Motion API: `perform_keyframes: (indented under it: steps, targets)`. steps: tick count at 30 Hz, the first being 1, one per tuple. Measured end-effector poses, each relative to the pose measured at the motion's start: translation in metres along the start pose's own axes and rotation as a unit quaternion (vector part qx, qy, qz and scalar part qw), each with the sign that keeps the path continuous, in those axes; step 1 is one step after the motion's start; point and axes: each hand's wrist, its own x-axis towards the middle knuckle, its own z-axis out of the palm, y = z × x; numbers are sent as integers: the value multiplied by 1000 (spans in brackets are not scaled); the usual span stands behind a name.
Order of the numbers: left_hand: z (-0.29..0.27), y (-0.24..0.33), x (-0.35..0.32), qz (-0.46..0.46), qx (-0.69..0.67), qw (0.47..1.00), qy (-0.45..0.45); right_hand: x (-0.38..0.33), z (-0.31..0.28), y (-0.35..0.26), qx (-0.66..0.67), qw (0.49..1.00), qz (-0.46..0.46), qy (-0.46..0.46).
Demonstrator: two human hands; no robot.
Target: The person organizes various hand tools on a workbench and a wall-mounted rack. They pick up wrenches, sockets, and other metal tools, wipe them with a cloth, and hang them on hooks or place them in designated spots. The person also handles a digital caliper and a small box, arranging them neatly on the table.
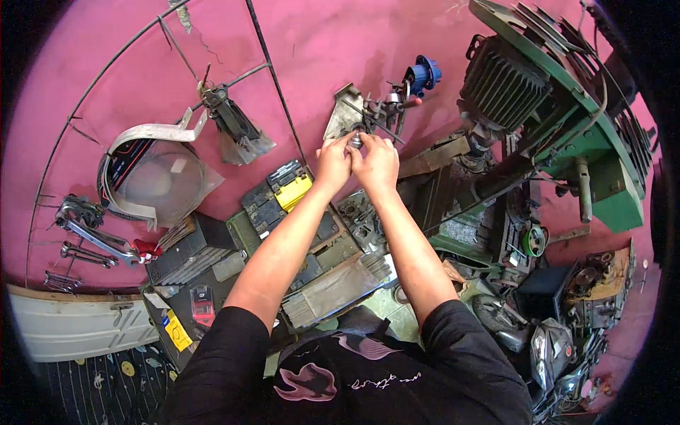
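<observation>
Both arms reach forward toward the pink wall. My left hand (333,165) and my right hand (377,163) meet at the fingertips, closed around a small round silvery metal part (356,141). The fingers cover much of it, so its full shape is hidden. Just beyond the hands is a pale metal plate (343,113) with dark rods and levers beside it. A blue flanged metal part (423,76) sits farther to the right of these.
Below my hands stands a workbench with black boxes, a yellow-topped box (292,192) and stacked flat packs (333,290). A large green machine with a finned motor (506,81) looms at right. Wrenches (99,241) hang at left; motorcycle parts (552,347) crowd the lower right.
</observation>
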Motion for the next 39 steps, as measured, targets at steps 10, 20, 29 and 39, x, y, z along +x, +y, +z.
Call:
perform_keyframes:
  steps: [10,20,29,39]
  targets:
    - [23,-17,5,-38,28,999,-24,33,37,19,30,975,210,-66]
    - [2,-2,30,-92,134,975,-152,44,47,14,58,947,306,-73]
    - [5,0,27,-107,131,973,-159,38,54,29,-7,966,237,-101]
    - [-7,17,0,-80,159,976,-123,-34,29,29,102,975,182,-78]
